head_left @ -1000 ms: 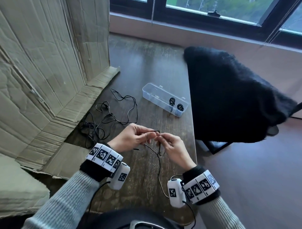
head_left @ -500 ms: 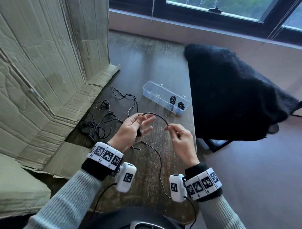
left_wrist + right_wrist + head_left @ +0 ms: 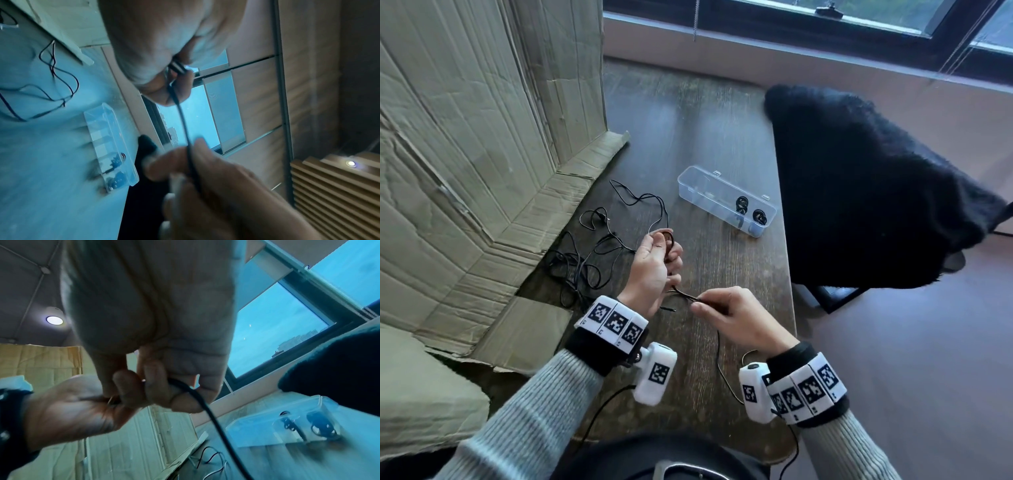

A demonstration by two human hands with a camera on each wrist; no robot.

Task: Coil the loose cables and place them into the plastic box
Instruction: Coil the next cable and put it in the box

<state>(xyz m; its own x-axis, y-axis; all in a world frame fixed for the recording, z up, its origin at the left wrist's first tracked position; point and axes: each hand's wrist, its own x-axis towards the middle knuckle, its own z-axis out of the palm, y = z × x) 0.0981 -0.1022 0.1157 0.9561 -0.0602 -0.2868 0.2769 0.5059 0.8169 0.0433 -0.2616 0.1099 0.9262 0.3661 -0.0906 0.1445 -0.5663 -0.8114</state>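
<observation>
My left hand (image 3: 666, 248) is raised over the dark wooden table (image 3: 705, 137) and holds a small loop of a thin black cable (image 3: 667, 235) round its fingers. My right hand (image 3: 697, 305) sits nearer to me and pinches the same cable, which runs taut between the hands (image 3: 183, 116). The cable's free length (image 3: 718, 359) hangs down past my right wrist. A clear plastic box (image 3: 690, 181) lies open beyond the hands, with two coiled cables (image 3: 741, 204) at its right end. More loose cables (image 3: 585, 253) lie tangled at the left.
Crumpled cardboard (image 3: 482, 154) stands along the left side and overlaps the table. A black fuzzy chair (image 3: 859, 188) stands close against the table's right edge, just beyond the box. A window (image 3: 859, 13) runs along the back wall.
The cable no longer arches between raised hands. My left hand now has a loop of it at its fingers, and my right hand has dropped toward me, below the left, drawing the cable taut.
</observation>
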